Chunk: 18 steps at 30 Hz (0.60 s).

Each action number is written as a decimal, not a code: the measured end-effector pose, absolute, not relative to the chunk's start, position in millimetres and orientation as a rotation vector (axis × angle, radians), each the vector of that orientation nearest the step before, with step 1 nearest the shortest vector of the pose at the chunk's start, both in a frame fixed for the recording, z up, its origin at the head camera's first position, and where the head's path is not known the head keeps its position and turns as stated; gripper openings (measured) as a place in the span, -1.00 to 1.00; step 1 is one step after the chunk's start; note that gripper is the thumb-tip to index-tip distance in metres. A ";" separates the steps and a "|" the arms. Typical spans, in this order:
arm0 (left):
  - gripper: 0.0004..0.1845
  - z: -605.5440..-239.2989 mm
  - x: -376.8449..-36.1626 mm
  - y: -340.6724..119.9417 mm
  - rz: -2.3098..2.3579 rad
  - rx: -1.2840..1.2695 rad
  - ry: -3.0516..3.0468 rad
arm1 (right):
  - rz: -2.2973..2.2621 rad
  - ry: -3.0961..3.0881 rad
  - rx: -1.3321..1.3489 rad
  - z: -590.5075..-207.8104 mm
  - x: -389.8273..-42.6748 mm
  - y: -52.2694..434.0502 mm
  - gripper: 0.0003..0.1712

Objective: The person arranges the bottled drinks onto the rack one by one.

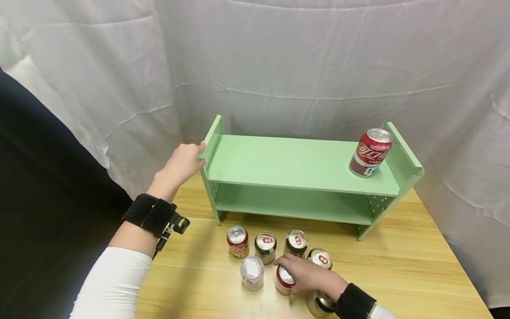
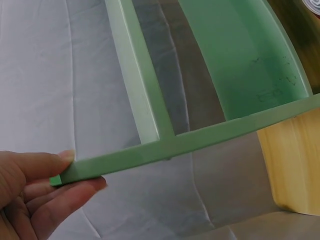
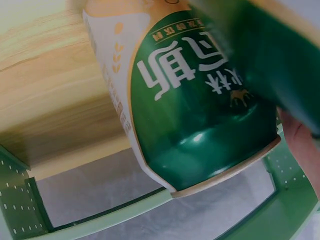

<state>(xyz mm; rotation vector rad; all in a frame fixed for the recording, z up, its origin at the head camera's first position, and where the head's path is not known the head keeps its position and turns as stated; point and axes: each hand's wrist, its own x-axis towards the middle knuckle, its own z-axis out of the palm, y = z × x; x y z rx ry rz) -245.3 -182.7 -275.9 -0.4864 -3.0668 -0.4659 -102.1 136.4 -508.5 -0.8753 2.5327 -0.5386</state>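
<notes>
Cans stand in a bunch on the wooden table, just in front of the green shelf. We pick the shelf as our landmark. Our right hand rests on top of the red-topped can in the near row, well in front of the shelf. The can stands straight up, so its long way points up into our palm. Our fingers curl down around its top. A green and white can stands close by that hand. Our left hand is far from the cans. It pinches the shelf's left end wall between thumb and fingers. One red can stands on the top board, at the shelf's right end.
</notes>
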 end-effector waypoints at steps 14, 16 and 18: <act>-0.39 -281.0 -248.5 -179.5 -0.390 -0.470 -3.064 | -0.572 2.627 -0.901 -516.8 -101.2 141.8 -0.17; -0.39 -280.9 -247.7 -179.5 -0.377 -0.467 -3.060 | -0.569 2.643 -0.909 -517.9 -100.7 141.6 -0.17; -0.39 -280.2 -246.7 -179.4 -0.369 -0.470 -3.059 | -0.574 2.657 -0.909 -518.8 -100.3 141.4 -0.17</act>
